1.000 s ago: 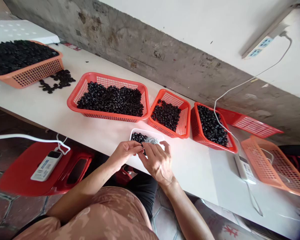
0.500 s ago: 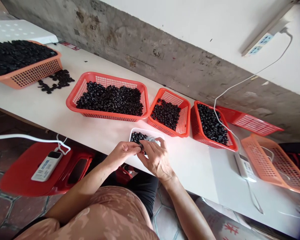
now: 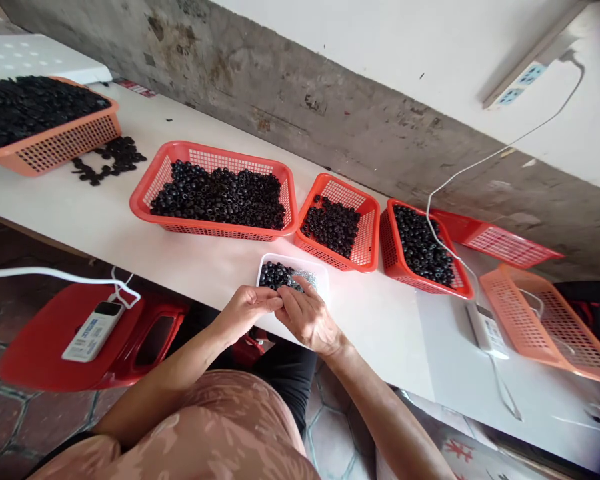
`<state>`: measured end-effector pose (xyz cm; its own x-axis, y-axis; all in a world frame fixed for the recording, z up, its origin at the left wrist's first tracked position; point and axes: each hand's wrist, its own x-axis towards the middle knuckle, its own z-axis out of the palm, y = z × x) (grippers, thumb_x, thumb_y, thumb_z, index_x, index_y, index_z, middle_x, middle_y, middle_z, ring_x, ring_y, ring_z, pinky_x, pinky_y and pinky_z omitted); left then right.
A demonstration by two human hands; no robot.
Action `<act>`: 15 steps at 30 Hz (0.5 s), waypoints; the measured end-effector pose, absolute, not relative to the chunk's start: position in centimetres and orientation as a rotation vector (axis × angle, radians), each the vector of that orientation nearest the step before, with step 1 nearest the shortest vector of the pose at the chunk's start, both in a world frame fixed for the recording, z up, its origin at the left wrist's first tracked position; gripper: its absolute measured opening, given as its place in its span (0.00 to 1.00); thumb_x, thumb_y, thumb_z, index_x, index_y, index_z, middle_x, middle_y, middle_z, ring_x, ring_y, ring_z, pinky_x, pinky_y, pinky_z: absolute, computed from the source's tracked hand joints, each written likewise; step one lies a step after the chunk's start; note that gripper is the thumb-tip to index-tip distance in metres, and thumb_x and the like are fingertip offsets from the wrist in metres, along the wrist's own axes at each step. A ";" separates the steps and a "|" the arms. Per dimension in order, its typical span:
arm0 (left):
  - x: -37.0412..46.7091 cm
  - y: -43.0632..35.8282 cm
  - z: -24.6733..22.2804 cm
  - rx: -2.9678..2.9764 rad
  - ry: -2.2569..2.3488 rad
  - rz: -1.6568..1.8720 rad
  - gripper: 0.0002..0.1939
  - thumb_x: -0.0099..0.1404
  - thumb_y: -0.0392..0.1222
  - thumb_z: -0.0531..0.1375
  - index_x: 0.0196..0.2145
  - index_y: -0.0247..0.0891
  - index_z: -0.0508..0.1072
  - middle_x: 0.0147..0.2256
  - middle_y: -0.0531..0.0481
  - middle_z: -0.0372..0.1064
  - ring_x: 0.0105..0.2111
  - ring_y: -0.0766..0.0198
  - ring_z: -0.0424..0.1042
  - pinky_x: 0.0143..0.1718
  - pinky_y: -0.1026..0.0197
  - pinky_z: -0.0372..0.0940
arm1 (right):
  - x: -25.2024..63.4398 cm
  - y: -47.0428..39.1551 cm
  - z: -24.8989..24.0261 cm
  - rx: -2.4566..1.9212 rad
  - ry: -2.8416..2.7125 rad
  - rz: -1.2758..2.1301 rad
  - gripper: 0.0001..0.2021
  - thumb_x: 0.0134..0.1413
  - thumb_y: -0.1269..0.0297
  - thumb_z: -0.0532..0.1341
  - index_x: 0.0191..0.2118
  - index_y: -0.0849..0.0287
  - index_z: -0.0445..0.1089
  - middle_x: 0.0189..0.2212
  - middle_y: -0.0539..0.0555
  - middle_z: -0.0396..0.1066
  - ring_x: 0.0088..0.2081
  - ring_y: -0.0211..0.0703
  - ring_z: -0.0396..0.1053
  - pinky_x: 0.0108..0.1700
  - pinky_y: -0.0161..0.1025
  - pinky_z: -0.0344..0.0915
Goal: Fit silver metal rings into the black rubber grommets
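My left hand (image 3: 247, 310) and my right hand (image 3: 310, 317) meet fingertip to fingertip at the table's front edge. Both are pinched closed; whatever lies between the fingers is hidden. Just beyond them stands a small white tray (image 3: 321, 275). Its left part holds small black ring-shaped parts (image 3: 275, 274), its right part tiny silvery metal pieces (image 3: 309, 277). Behind the tray are a long red basket (image 3: 220, 230) and a smaller red basket (image 3: 367, 243), each with many black rings inside.
Farther right is another red basket (image 3: 389, 250) of black rings, then an orange basket (image 3: 515, 313) and a white power strip (image 3: 485, 330). At far left stands a heaped orange basket (image 3: 65, 143), with loose black pieces (image 3: 111, 160) beside it. A red stool (image 3: 40, 333) stands below.
My right hand has shifted slightly down, uncovering more of the white tray and the silvery pieces. A dark part visible between my fingertips earlier is now hidden. The view has shifted a little.
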<state>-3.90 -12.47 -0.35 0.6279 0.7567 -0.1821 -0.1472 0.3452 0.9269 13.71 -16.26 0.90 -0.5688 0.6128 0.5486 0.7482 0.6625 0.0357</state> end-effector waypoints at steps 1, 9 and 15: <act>-4.0 -12.4 -0.4 1.097 0.681 0.632 0.14 0.61 0.49 0.67 0.36 0.34 0.82 0.29 0.51 0.76 0.35 0.60 0.72 0.41 0.62 0.63 | 13.8 -16.3 0.8 -1.044 -2.372 -0.356 0.07 0.68 0.71 0.54 0.46 0.64 0.68 0.36 0.58 0.77 0.37 0.45 0.76 0.59 0.50 0.64; -4.3 -11.6 -0.5 1.301 0.775 0.606 0.21 0.64 0.53 0.64 0.48 0.36 0.78 0.45 0.44 0.78 0.48 0.53 0.75 0.50 0.58 0.66 | 17.2 -14.6 2.3 -1.224 -2.258 -0.244 0.11 0.66 0.63 0.60 0.50 0.60 0.71 0.43 0.57 0.80 0.40 0.45 0.78 0.59 0.51 0.59; -3.7 -11.5 -1.7 1.318 0.864 0.679 0.21 0.62 0.54 0.65 0.46 0.35 0.77 0.47 0.41 0.78 0.49 0.52 0.75 0.52 0.55 0.68 | 22.5 -9.9 6.5 -1.720 -1.739 -0.446 0.28 0.65 0.54 0.58 0.66 0.58 0.58 0.61 0.66 0.65 0.59 0.57 0.66 0.58 0.55 0.63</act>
<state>-3.69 -11.49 -1.75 0.5308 0.8341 -0.1502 0.0510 0.1454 0.9881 22.54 -9.92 6.48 0.0654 0.7578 0.6492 0.9768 0.0843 -0.1968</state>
